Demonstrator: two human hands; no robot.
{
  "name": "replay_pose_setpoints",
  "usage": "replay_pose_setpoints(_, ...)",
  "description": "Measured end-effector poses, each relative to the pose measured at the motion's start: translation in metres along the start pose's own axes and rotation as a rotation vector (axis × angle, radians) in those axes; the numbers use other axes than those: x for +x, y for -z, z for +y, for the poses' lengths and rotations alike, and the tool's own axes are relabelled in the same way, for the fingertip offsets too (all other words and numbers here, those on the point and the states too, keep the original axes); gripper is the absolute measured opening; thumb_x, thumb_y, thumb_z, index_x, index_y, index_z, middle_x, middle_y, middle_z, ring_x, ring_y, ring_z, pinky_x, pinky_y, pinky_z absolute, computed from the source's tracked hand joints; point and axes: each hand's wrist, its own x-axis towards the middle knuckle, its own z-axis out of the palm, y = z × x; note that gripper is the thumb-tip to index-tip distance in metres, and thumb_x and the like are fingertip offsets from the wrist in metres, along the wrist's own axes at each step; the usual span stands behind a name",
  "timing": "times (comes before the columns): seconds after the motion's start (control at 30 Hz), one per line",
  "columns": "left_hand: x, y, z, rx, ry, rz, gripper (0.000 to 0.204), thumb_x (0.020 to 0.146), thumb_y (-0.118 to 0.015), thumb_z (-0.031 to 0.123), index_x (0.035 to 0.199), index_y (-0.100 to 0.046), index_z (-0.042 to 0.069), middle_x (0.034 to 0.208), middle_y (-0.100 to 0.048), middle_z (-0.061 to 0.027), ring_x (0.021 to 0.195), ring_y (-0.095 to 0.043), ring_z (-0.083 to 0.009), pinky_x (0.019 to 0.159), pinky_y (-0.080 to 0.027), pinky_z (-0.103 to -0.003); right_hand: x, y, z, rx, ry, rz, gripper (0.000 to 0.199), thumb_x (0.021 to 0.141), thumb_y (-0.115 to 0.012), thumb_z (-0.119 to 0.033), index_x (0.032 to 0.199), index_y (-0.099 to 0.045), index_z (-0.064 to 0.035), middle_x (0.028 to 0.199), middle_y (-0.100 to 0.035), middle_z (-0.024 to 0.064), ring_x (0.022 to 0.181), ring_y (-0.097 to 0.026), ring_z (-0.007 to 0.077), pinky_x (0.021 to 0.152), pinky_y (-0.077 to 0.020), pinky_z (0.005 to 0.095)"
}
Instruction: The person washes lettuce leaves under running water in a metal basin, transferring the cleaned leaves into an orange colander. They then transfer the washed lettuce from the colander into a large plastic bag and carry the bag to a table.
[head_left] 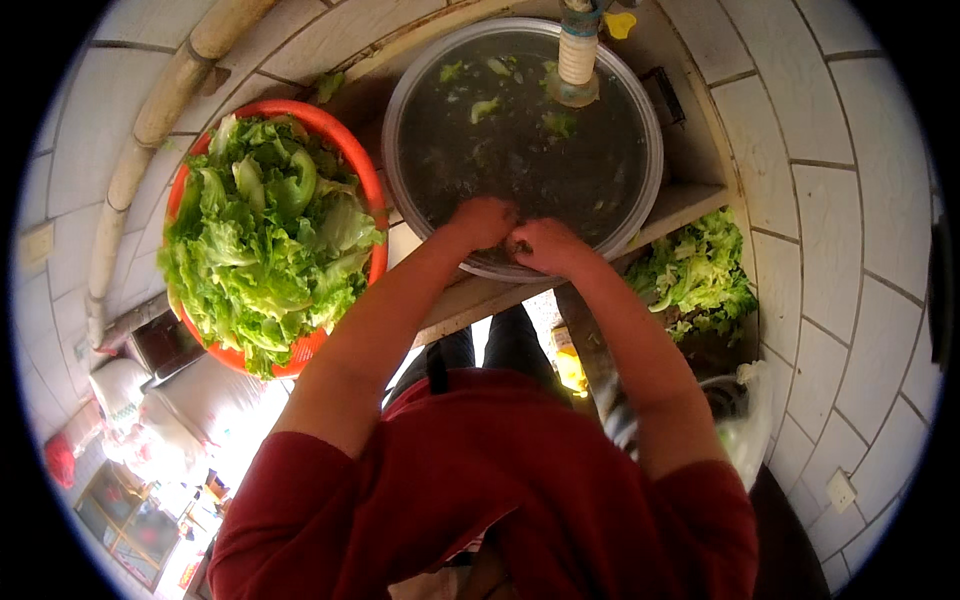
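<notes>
- Both hands meet at the near rim of the round metal basin point(655, 150), upper centre of the frame, over the dark water point(430, 150).
- Left hand point(487, 222): bent inward, fingers tucked out of my sight; I cannot tell whether it grips anything.
- Right hand point(545, 247): just beside and a little below the left, fingers curled; what, if anything, lies in them I cannot tell.
- Key relation, my judgement: the loose leaves in the basin lie above both hands in the frame, toward the far rim.
- Pale leaf scrap point(484, 110): almost straight up-frame from the left hand, which is nearer; its long axis slants from lower left to upper right.
- Green leaf scrap point(559, 124): up-frame of the right hand, beneath the tap pipe point(578, 60); I read the two hands as about equally near.
- Red basket point(379, 258), heaped with lettuce point(270, 230): left of the basin in frame, so on the left hand's side.
- Second leaf pile point(700, 275): right of centre, beyond the right forearm.
</notes>
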Motion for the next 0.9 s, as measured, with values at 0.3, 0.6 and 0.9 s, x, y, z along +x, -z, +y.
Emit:
replay_pose_setpoints(0.3,-0.008,0.068,0.029,-0.077,0.35,0.398,0.028,0.09,-0.06,0.032,0.099,-0.067,0.007,0.106,-0.067,-0.0177,0.099,-0.064,-0.0374,0.082,-0.052,-0.046,0.026,0.139,0.03,0.067,-0.122,0.8,0.021,0.088,-0.066,-0.022,0.104,-0.067,-0.0085,0.097,-0.067,0.0143,0.091,-0.066,0.0311,0.083,-0.0508,0.0448)
replay_pose_setpoints(0.6,0.062,0.07,-0.052,0.433,0.497,0.376,0.034,0.089,-0.061,0.034,0.116,-0.066,0.013,0.135,-0.054,-0.0152,0.126,-0.05,-0.0339,0.101,-0.044,-0.047,0.101,0.108,0.1,-0.082,-0.243,0.721,0.051,0.085,-0.066,-0.041,0.126,-0.06,-0.0102,0.115,-0.064,0.0175,0.108,-0.061,0.0406,0.092,-0.0496,0.0492)
replay_pose_setpoints(0.9,0.081,-0.012,-0.14,0.458,0.439,-0.167,0.043,0.079,-0.067,0.024,0.119,-0.065,0.008,0.121,-0.066,-0.0166,0.107,-0.066,-0.0356,0.089,-0.053,-0.049,0.082,0.085,0.007,0.771,-0.236,0.328,0.05,0.094,-0.062,-0.043,0.134,-0.055,-0.0129,0.126,-0.06,0.0102,0.112,-0.058,0.0216,0.083,-0.0545,0.0367)
